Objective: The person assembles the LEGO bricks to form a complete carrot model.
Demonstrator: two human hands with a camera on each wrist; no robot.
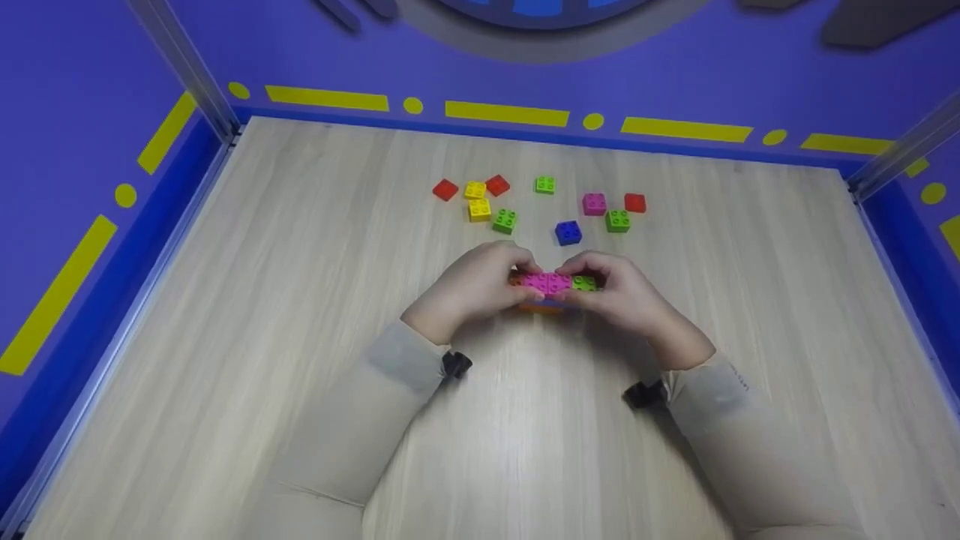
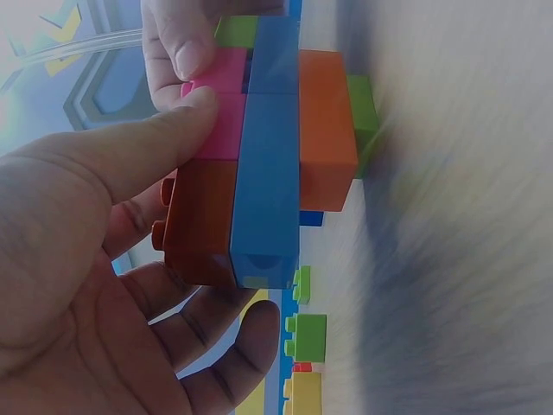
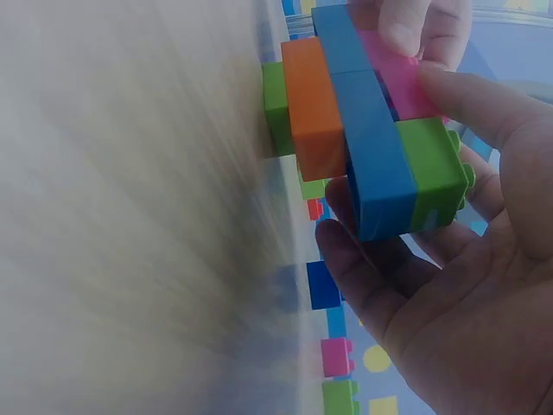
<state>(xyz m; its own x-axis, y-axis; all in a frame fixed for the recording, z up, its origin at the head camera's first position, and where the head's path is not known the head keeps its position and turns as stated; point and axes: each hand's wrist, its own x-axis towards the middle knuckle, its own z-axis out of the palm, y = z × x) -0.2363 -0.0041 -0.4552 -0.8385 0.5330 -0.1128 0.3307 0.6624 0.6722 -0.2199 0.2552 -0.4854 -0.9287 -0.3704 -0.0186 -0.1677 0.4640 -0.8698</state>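
Both hands meet at a stack of toy building bricks near the middle of the table. Its top row has pink bricks (image 1: 548,283) in the centre, a green brick (image 3: 432,173) at the right end and a dark orange brick (image 2: 200,225) at the left end. Blue bricks (image 2: 268,164) form the layer beneath, above an orange brick (image 3: 313,108) and a lowest green brick (image 3: 276,108). My left hand (image 1: 480,289) pinches the pink part between thumb and fingers. From the other side my right hand (image 1: 619,292) grips the stack, its thumb on the pink too.
Beyond the hands lie loose bricks: a blue one (image 1: 568,233), a pink one (image 1: 594,203), several green ones such as this green brick (image 1: 505,220), yellow bricks (image 1: 478,210) and flat red pieces (image 1: 445,190). Blue-purple panels (image 1: 510,82) wall the table's back and sides.
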